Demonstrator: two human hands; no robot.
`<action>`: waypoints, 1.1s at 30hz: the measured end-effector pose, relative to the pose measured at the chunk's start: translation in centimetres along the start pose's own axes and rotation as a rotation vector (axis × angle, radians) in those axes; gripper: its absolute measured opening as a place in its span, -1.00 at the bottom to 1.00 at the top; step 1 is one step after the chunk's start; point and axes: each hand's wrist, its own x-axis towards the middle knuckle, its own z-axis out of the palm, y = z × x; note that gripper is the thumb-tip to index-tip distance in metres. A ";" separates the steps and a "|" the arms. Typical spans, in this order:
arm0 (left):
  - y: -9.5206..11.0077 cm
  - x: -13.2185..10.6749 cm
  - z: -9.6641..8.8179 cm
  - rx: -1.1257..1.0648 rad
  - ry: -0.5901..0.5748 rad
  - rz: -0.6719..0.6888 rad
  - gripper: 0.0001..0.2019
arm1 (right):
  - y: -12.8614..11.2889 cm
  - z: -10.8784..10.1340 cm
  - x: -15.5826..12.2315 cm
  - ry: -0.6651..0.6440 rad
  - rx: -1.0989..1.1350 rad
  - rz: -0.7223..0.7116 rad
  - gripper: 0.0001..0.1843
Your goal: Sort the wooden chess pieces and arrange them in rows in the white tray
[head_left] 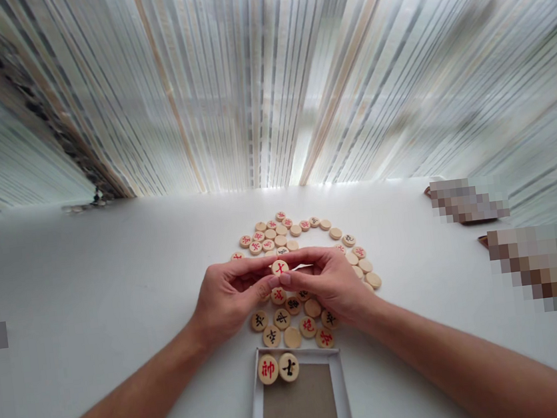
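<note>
Between the fingertips of my left hand (228, 298) and my right hand (334, 280) is a round wooden Chinese chess piece (280, 268) with a red character facing me. Both hands are closed in a pinch on it, above a scatter of similar pieces. Some of those pieces show red or black characters and others lie blank side up. Below my hands stands a shallow white box (340, 390) with a brown bottom. In its far left corner, a red-marked piece (268, 369) and a black-marked piece (288, 367) sit side by side.
The pieces lie on a white table (116, 281), some in an arc reaching to the right. Two brown-edged objects, blurred out, are on the right side (478, 220). A striped curtain (245, 92) hangs behind the table. Another blurred object is at the left edge.
</note>
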 end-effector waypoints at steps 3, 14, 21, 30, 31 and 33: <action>-0.2 -0.1 0.0 0.050 -0.008 0.015 -0.67 | 0.1 0.1 0.1 0.000 0.030 -0.020 -0.54; -0.3 -0.6 -0.2 0.344 -0.075 0.222 -0.71 | -0.2 0.4 0.0 0.029 -0.030 -0.071 -0.62; -0.5 -0.4 0.1 0.169 -0.015 0.109 -0.70 | 0.0 -0.1 0.1 -0.014 -0.006 -0.078 -0.73; 0.0 -0.3 0.4 0.046 0.017 0.026 -0.67 | -0.1 -0.1 0.1 -0.084 -0.037 -0.089 -0.72; 0.0 -0.3 0.4 0.046 0.019 0.023 -0.66 | -0.1 -0.1 0.1 -0.088 -0.044 -0.092 -0.69; 0.0 -0.3 0.4 0.050 0.020 0.023 -0.66 | -0.1 -0.1 0.1 -0.089 -0.049 -0.097 -0.65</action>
